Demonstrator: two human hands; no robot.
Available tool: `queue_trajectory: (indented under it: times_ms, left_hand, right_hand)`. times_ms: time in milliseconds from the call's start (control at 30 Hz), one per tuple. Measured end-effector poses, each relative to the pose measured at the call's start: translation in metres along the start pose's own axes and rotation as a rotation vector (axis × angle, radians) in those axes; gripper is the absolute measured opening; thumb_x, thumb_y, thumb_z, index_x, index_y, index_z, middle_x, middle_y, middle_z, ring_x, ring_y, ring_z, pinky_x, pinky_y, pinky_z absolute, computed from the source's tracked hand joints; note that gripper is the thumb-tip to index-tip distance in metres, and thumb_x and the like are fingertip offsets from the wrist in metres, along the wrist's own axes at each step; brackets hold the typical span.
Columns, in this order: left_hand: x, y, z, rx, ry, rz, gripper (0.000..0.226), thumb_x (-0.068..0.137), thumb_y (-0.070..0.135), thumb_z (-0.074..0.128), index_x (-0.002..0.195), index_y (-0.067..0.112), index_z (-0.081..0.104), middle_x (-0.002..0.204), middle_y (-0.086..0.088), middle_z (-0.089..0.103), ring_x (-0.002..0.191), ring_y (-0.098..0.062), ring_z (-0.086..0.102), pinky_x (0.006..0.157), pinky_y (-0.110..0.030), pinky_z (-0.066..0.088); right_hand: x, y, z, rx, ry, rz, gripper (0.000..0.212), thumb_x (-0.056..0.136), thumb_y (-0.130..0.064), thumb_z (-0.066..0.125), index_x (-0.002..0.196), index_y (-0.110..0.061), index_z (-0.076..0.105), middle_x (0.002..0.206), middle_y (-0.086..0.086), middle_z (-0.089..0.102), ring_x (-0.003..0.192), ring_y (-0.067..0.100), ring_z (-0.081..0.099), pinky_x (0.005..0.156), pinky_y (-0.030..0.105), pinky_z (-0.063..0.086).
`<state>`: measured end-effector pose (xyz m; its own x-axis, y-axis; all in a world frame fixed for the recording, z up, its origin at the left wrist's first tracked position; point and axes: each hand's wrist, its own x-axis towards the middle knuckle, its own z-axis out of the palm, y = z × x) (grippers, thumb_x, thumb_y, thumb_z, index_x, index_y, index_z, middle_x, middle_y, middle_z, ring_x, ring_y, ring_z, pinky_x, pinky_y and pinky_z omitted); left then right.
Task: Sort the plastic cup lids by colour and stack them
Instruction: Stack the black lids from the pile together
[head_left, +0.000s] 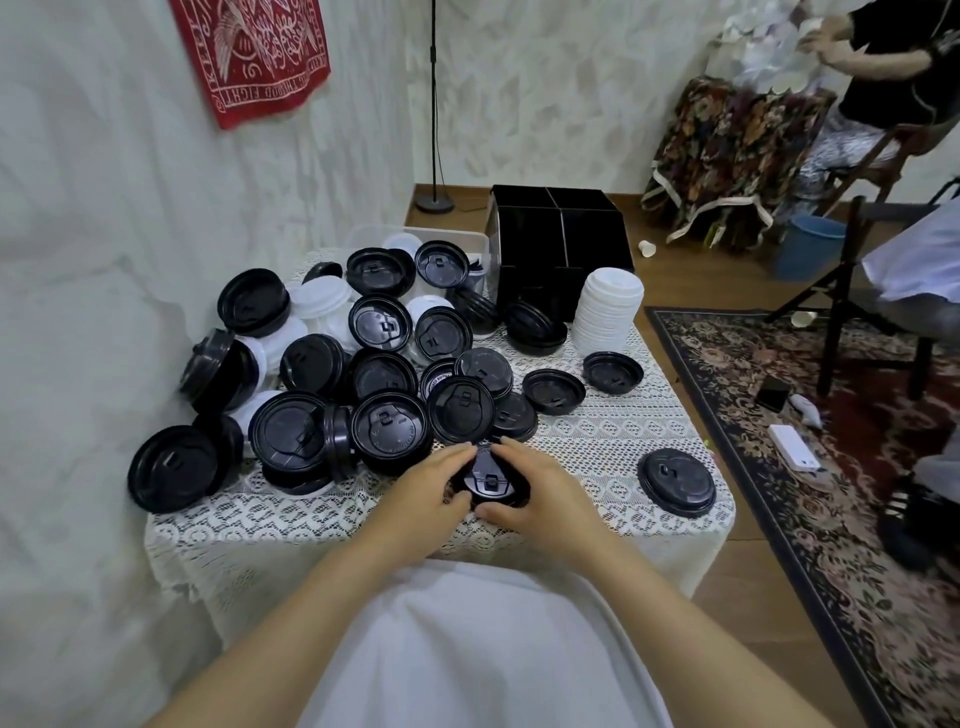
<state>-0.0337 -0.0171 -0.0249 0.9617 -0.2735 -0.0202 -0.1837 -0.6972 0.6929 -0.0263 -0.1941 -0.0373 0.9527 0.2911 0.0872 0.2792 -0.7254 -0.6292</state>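
A short stack of black lids (490, 482) stands near the table's front edge, and both hands grip it. My left hand (423, 491) curls round its left side and my right hand (540, 491) round its right side. A big loose heap of black lids (384, 395), mixed with white lids (322, 304), covers the left and middle of the table. A tall stack of white lids (608, 312) stands at the back right. Single black lids lie at the right front (676, 482) and further back (554, 391).
A lace cloth (597, 441) covers the small table. A black divided organiser (558, 244) and a clear plastic bin (457, 239) stand at the back. The wall is close on the left. To the right are a patterned rug (779, 467), a chair and another person.
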Motion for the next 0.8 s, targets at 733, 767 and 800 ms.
queue_trajectory:
  times_ms: [733,767,800]
  left_hand:
    - [-0.003,-0.003,0.006,0.124,0.032,-0.015,0.063,0.092,0.041,0.058,0.149,0.031,0.032,0.153,0.02,0.029,0.137,0.001,0.029,0.105,-0.014,0.02]
    - [-0.003,-0.004,0.006,0.124,0.032,-0.017,0.063,0.091,0.041,0.058,0.149,0.031,0.032,0.153,0.021,0.03,0.137,0.001,0.03,0.105,-0.014,0.02]
    - [-0.003,-0.004,0.006,0.122,0.032,-0.019,0.063,0.091,0.041,0.058,0.148,0.032,0.033,0.152,0.021,0.03,0.137,0.001,0.03,0.105,-0.014,0.02]
  right_hand:
    - [0.062,0.013,-0.024,0.177,0.038,0.167,0.067,0.08,-0.017,0.079,0.139,-0.013,0.047,0.121,-0.004,0.053,0.113,0.012,0.05,0.098,0.024,0.039]
    - [0.063,0.013,-0.025,0.177,0.018,0.165,0.067,0.079,-0.015,0.08,0.138,-0.013,0.048,0.118,-0.005,0.053,0.111,0.011,0.051,0.096,0.023,0.039]
    - [0.064,0.014,-0.026,0.175,0.011,0.162,0.066,0.078,-0.014,0.081,0.137,-0.013,0.05,0.117,-0.005,0.054,0.109,0.011,0.052,0.096,0.023,0.04]
